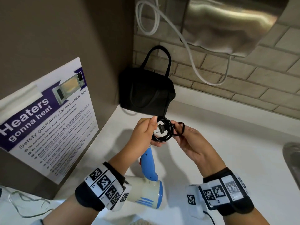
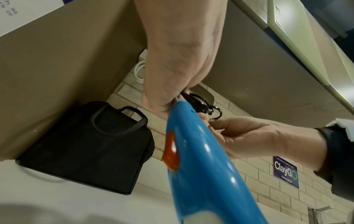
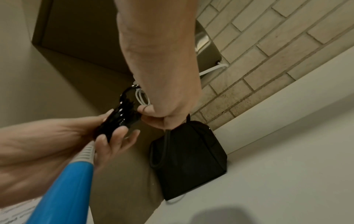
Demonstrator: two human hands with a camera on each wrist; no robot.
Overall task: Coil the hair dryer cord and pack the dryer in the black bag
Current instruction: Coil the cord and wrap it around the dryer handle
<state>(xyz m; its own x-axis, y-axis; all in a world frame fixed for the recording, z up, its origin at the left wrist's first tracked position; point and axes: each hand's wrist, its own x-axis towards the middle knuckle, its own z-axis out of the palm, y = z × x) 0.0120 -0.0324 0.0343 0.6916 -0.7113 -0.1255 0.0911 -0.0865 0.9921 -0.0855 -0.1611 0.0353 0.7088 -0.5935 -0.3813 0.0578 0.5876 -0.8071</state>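
Note:
My left hand [image 1: 153, 132] grips a tight coil of black cord [image 1: 162, 129], with the two-pin plug [image 1: 159, 128] lying across its middle. My right hand [image 1: 176, 127] pinches a small loose loop of cord [image 1: 180, 129] at the coil's right side. Below my left hand hangs the hair dryer, its blue handle [image 1: 148, 163] up at the palm and its white body [image 1: 144, 193] down by my wrist. The black bag [image 1: 146, 90] stands in the back corner, just beyond both hands. In the wrist views I see the cord [image 3: 120, 119], the handle [image 2: 193, 151] and the bag [image 2: 86, 144].
A white counter [image 1: 219, 143] lies under my hands. A microwave safety poster [image 1: 48, 127] leans on the brown wall at left. A steel wall-mounted dryer [image 1: 235, 21] with a white cable [image 1: 191, 51] hangs above the bag. A sink rim [image 1: 292, 156] shows at the right.

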